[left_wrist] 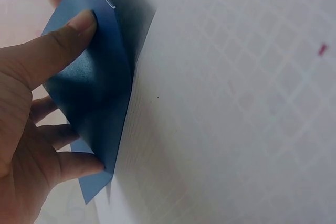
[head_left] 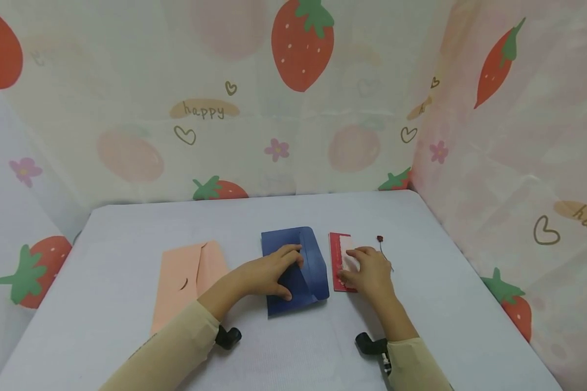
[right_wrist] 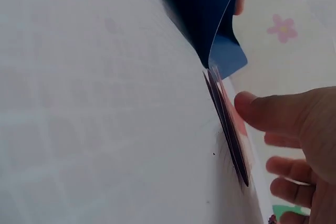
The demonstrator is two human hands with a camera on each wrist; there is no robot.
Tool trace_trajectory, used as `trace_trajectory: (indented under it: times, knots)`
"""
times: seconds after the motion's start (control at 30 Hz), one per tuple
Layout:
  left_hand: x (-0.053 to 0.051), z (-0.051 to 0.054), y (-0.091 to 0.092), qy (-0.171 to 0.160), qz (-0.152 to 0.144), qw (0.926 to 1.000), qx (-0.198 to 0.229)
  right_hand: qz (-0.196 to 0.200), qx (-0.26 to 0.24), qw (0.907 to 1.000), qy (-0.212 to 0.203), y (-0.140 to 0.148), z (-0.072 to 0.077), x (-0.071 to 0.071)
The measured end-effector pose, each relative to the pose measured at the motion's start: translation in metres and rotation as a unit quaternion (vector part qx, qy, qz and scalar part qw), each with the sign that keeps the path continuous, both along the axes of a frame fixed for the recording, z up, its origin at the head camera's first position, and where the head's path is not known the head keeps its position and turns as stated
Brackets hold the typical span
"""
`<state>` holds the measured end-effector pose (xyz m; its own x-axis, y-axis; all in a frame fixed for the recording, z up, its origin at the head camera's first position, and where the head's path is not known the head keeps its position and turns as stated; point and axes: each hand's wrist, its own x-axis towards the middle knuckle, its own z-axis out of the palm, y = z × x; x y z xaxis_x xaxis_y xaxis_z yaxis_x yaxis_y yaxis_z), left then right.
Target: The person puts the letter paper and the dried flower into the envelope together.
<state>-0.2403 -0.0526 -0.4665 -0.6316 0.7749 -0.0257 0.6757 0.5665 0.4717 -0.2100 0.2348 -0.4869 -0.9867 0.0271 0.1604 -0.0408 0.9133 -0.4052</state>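
Note:
A dark blue envelope [head_left: 286, 236] lies in the middle of the table, its pointed flap [head_left: 316, 269] turned out to the right. My left hand [head_left: 269, 274] holds this envelope. In the left wrist view the left thumb [left_wrist: 68, 43] presses on its face, with other fingers by its edge. From the right wrist view, the blue envelope [right_wrist: 197, 9] looks bulged at its mouth. Just right of it lies a red-and-white card [head_left: 336, 266]. Over this card is my right hand [head_left: 372, 274], thumb and fingers apart; whether they touch it I cannot tell. The card [right_wrist: 228, 124] shows several layers edge-on.
A peach envelope [head_left: 178, 271] with a dark curved mark lies at the left, partly under my left forearm. Right of the card is a thin-stemmed dried red flower [head_left: 380, 239]. The white table [head_left: 303, 353] is bounded by strawberry-print cloth [head_left: 254, 152].

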Motion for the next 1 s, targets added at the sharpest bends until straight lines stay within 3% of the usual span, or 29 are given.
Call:
trace_trajectory:
  times: [0.2, 0.47, 1.0]
  knots:
    - [-0.0003, -0.0002, -0.0010, -0.003, 0.003, 1.0000, 0.002, -0.051, 0.027, 0.9969, -0.053, 0.0005, -0.0008, 0.0001]
    - [0.0002, -0.0021, -0.0023, -0.009, 0.008, 0.9999, 0.006, -0.072, 0.014, 0.9942, -0.079, 0.0017, -0.0024, 0.0007]
    - [0.0001, -0.0030, -0.0039, -0.015, 0.011, 0.9997, 0.016, -0.089, -0.060, 0.9912, -0.078, -0.0025, -0.0046, -0.0067]
